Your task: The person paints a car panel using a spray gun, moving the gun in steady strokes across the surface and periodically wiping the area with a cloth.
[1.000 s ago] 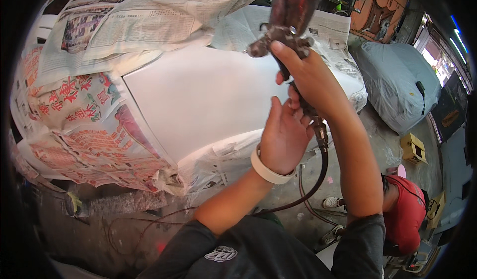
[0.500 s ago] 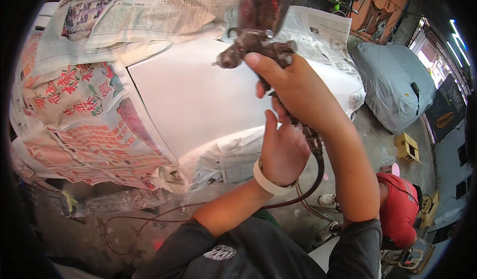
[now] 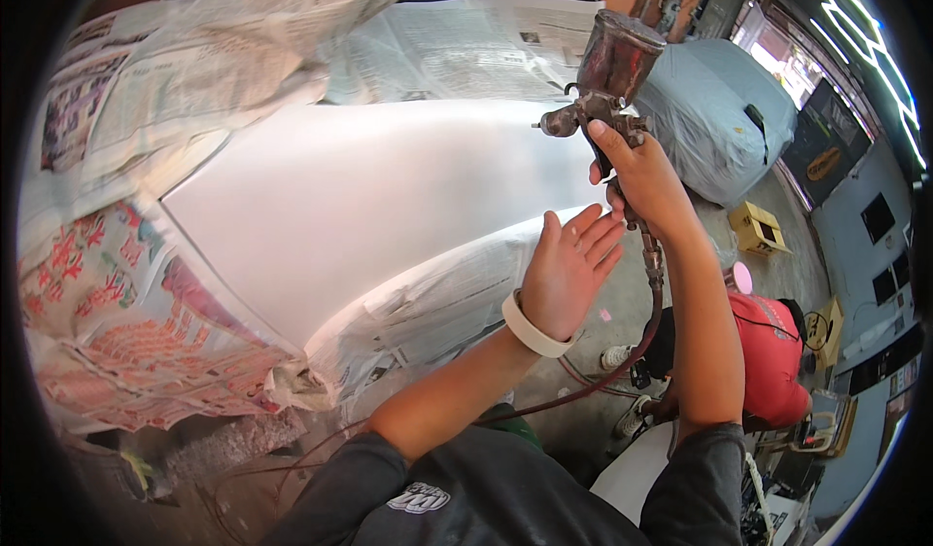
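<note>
My right hand [image 3: 641,178] is wrapped round the handle of a spray gun [image 3: 601,113]. A stained cup stands on top of the gun, and its nozzle points left across a white car panel [image 3: 389,181]. From the bottom of the handle a dark red air hose [image 3: 649,337] curves down and left past my body. My left hand [image 3: 571,272] is held just below and left of the gun, palm showing and fingers stretched out. It holds nothing, and a pale band circles its wrist. Newspaper [image 3: 447,50] covers the areas around the panel.
Red-printed masking paper [image 3: 126,322] hangs at the panel's left. A person in a red shirt [image 3: 773,361] is low down at the right. Behind are a car under a grey cover [image 3: 709,108] and a yellow box [image 3: 758,228]. Hose loops lie on the floor.
The spray gun and my right hand have moved right and a little away from my left hand. My left fingers are now spread. The view has shifted along the panel.
</note>
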The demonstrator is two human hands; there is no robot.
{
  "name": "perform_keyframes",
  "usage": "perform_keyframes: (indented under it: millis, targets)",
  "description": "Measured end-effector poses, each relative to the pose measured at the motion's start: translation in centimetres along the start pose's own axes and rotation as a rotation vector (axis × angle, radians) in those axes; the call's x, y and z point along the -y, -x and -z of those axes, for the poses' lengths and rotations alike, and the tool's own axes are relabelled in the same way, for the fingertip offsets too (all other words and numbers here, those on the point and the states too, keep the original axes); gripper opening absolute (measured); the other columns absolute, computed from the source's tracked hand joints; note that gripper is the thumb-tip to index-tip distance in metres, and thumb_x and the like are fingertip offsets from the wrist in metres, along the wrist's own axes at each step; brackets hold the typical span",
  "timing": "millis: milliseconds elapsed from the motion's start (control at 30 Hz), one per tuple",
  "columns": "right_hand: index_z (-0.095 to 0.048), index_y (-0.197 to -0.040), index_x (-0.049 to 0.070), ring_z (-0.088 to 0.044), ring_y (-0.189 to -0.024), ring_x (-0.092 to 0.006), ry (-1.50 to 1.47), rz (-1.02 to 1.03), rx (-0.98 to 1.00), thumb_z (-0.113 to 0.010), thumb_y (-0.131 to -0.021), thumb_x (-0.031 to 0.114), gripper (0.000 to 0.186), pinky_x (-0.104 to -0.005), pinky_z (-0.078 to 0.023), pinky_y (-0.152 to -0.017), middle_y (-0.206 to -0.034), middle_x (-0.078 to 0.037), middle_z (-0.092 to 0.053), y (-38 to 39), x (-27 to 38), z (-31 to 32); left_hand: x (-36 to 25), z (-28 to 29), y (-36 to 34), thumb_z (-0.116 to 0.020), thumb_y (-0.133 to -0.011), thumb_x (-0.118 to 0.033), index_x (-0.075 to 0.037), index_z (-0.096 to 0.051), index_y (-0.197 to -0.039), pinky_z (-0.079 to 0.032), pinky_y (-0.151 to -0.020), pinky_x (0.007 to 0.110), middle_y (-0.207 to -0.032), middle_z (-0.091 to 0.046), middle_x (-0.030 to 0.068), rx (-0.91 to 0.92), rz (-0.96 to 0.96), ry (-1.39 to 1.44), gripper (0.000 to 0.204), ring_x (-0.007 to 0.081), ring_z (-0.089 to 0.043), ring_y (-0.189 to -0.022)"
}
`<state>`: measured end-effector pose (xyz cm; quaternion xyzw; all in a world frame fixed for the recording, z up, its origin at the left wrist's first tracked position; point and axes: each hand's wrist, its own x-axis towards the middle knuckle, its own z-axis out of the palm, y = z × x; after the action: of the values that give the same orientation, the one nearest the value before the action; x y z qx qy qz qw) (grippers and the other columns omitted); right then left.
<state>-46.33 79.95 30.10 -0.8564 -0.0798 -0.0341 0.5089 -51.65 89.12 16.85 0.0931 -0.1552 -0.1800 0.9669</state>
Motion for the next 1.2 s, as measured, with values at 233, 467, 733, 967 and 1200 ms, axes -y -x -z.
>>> perform_keyframes:
  millis: [233, 467, 733, 967, 1200]
  targets:
    - [-0.057, -0.092, 0.006, -0.044, -0.037, -0.0068, 0.025, -0.094, -0.142, -0.057, -0.099, 0.042, 0.037, -0.0232, -0.037, -0.033, -0.068, -0.002, -0.059, -3.2, -6.4, 7.1, 4.7, 6.6, -1.4, -0.032, -0.103, -0.057, -0.001, -0.029, -0.150, -0.022, -0.120, 0.044, -0.152, -0.036, 0.0182, -0.070, 0.141, -0.341, 0.074, 0.0282, -0.029, -0.145]
    - [-0.061, -0.105, 0.004, -0.044, -0.037, -0.0075, -0.001, -0.119, -0.223, -0.056, -0.099, 0.041, 0.038, -0.0225, -0.034, -0.033, -0.074, -0.003, -0.064, -4.6, -7.6, 11.9, 11.6, 26.1, 4.7, -0.062, -0.094, -0.048, -0.003, -0.032, -0.151, -0.030, -0.115, 0.038, -0.153, -0.037, 0.0166, 0.471, 0.852, -1.364, 0.078, 0.0271, -0.036, -0.141]
    - [-0.059, -0.111, 0.004, -0.044, -0.037, -0.0087, -0.233, -0.087, 0.120, -0.055, -0.099, 0.043, 0.040, -0.0239, -0.034, -0.032, -0.078, -0.008, -0.067, -6.2, -6.0, 13.5, 14.8, 42.1, 14.2, -0.064, -0.094, -0.046, -0.006, -0.038, -0.148, -0.031, -0.114, 0.037, -0.148, -0.044, 0.0188, 0.387, 1.087, -1.277, 0.072, 0.0288, -0.042, -0.137]
    - [-0.061, -0.107, 0.004, -0.045, -0.038, -0.0074, -0.160, -0.096, 0.139, -0.060, -0.096, 0.041, 0.039, -0.0249, -0.037, -0.033, -0.075, -0.006, -0.061, -9.1, -11.3, 15.7, 17.1, 46.0, 15.8, -0.060, -0.096, -0.040, -0.006, -0.044, -0.144, -0.033, -0.112, 0.038, -0.146, -0.047, 0.0162, 0.322, 1.233, -1.259, 0.062, 0.0290, -0.043, -0.135]
    - [-0.060, -0.088, 0.003, -0.044, -0.039, -0.0083, -0.012, -0.112, -0.016, -0.061, -0.096, 0.038, 0.036, -0.0253, -0.037, -0.036, -0.067, -0.001, -0.059, -13.3, -17.2, 19.9, 16.9, 49.2, 16.8, -0.057, -0.098, -0.035, -0.006, -0.049, -0.141, -0.035, -0.111, 0.039, -0.144, -0.050, 0.0136, 0.220, 1.226, -1.248, 0.052, 0.0293, -0.045, -0.133]
